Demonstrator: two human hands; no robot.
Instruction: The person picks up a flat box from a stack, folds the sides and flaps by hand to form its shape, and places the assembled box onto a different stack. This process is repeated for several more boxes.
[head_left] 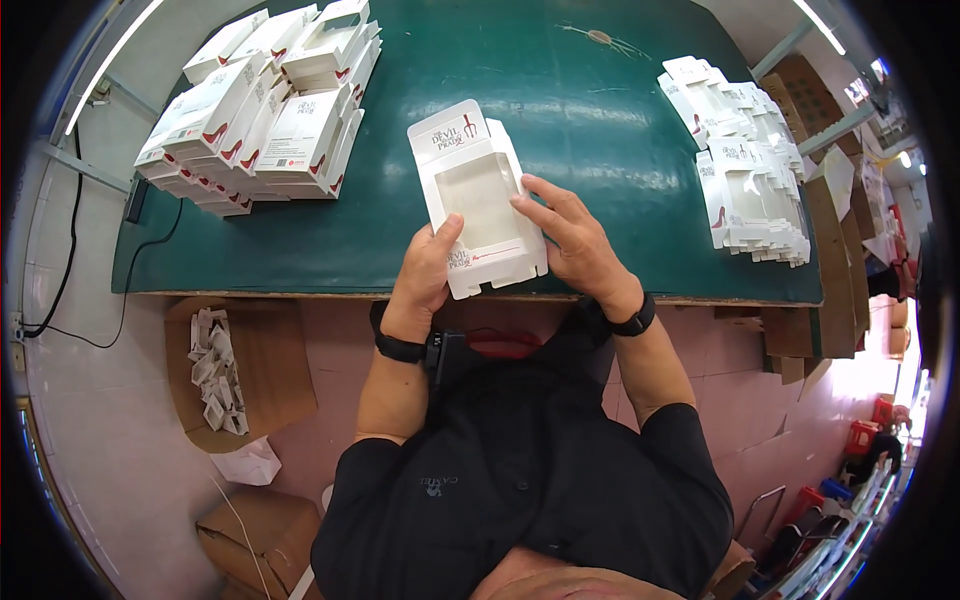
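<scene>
A white cardboard window box is held in front of me, tilted above the near part of the green table. It has a clear window, dark lettering, a red fork drawing and a raised flap at its far end. My left hand grips the lower left side, its thumb on the front and the other fingers hidden behind. On the right edge, my right hand has its index and middle fingertips against the box; its thumb is mostly hidden.
Stacks of white boxes stand at the far left of the green table. Overlapping flattened window cartons lie at the right. Below the table's left side, an open brown carton contains white scraps. A tan tangle lies far back.
</scene>
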